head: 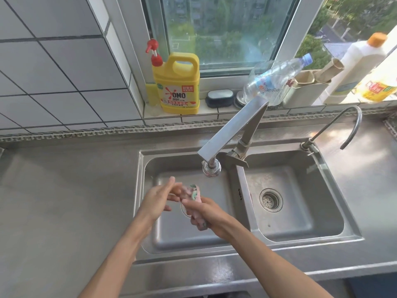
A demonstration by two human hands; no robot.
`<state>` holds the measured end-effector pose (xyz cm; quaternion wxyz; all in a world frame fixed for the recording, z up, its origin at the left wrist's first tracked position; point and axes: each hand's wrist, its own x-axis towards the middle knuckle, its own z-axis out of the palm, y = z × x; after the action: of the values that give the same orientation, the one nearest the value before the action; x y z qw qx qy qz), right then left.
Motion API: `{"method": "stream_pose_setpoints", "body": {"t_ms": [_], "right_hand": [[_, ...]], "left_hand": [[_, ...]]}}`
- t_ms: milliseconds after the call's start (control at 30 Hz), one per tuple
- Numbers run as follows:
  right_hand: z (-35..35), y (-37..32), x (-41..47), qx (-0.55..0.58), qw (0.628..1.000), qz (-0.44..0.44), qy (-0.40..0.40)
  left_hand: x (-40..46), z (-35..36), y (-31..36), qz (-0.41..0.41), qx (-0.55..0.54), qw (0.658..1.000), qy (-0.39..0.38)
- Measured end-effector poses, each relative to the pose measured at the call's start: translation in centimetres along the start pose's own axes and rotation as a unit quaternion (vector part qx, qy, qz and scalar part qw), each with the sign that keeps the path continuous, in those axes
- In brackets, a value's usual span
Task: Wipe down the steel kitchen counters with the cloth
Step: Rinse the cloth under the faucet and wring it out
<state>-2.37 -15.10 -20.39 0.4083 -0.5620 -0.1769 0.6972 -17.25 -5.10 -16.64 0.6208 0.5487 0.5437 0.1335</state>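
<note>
Both hands are over the left basin of the steel double sink (148,211). My right hand (204,214) is closed around a rolled-up pink and green cloth (194,193), which sticks out above and below the fist. My left hand (160,197) is beside it with fingers spread, its fingertips touching the cloth's upper end. The steel counter (64,201) stretches to the left of the sink and continues on the right (369,179). The faucet head (211,168) hangs just above and behind the hands; no water is visible.
The angled steel faucet (234,130) rises between the basins, and a thin curved tap (348,125) stands at the right. On the window sill sit a yellow detergent jug (177,82), a dark brush (219,97), a clear plastic bottle (277,80) and a white bottle (356,67).
</note>
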Motion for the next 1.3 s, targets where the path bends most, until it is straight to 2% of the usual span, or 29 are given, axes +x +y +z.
{"method": "stream_pose_setpoints", "body": {"t_ms": [33,67,100,133,200,267,333,400,500,633,733,800,867,933,1000,1100,1233,1300], "right_hand": [[0.1,-0.3,-0.1,0.019,1.0,0.008,-0.012],[0.2,-0.6,-0.2,0.041,0.999,0.013,-0.034],[0.4,-0.8,-0.3,0.069,0.995,0.016,-0.066],[0.6,-1.1,-0.5,0.101,0.989,0.021,-0.105],[1.3,-1.5,-0.6,0.166,0.968,0.042,-0.185],[2.2,-1.6,-0.7,0.224,0.941,0.07,-0.242],[2.9,-1.4,-0.8,0.258,0.924,0.089,-0.269],[3.3,-1.0,-0.9,0.251,0.925,0.094,-0.269],[3.3,-1.1,-1.3,0.172,0.949,0.089,-0.248],[2.8,-2.1,-0.7,-0.046,0.986,0.089,-0.13],[3.1,-3.1,0.3,-0.218,0.97,0.102,-0.036],[3.5,-3.4,1.0,-0.334,0.939,0.08,0.006],[3.5,-3.4,1.6,-0.485,0.874,0.015,0.021],[3.4,-3.0,2.2,-0.584,0.81,-0.017,0.044],[3.3,-2.5,2.8,-0.633,0.77,-0.022,0.079],[3.6,-1.4,3.8,-0.7,0.708,-0.024,0.091],[4.0,-0.4,4.2,-0.764,0.638,-0.019,0.095],[4.2,0.0,4.2,-0.784,0.614,-0.013,0.092]], "left_hand": [[0.4,-0.4,-0.5,0.006,-0.025,0.997,0.067],[0.8,-0.8,-0.9,-0.001,-0.054,0.994,0.096],[1.1,-1.1,-1.3,-0.024,-0.093,0.993,0.068],[1.4,-1.1,-1.7,-0.053,-0.147,0.988,-0.003],[1.5,-0.7,-2.1,-0.099,-0.28,0.942,-0.155],[1.6,-0.4,-2.1,-0.112,-0.401,0.876,-0.241],[1.6,-0.1,-1.8,-0.1,-0.457,0.838,-0.281],[1.7,0.1,-1.2,-0.074,-0.455,0.839,-0.289],[2.2,0.5,-0.4,-0.052,-0.423,0.863,-0.269],[2.5,1.3,0.0,-0.06,-0.36,0.91,-0.2],[3.5,2.2,0.1,-0.102,-0.329,0.933,-0.104],[4.4,3.0,-0.1,-0.117,-0.287,0.95,-0.035],[5.4,4.0,-0.4,-0.126,-0.245,0.961,0.021],[6.6,5.0,-0.8,-0.128,-0.21,0.967,0.068],[7.1,5.5,-1.1,-0.134,-0.18,0.968,0.11],[7.9,5.7,-2.1,-0.152,-0.132,0.969,0.141],[8.3,6.0,-3.3,-0.198,-0.039,0.966,0.159],[8.1,6.1,-3.6,-0.222,-0.011,0.964,0.148]]}}
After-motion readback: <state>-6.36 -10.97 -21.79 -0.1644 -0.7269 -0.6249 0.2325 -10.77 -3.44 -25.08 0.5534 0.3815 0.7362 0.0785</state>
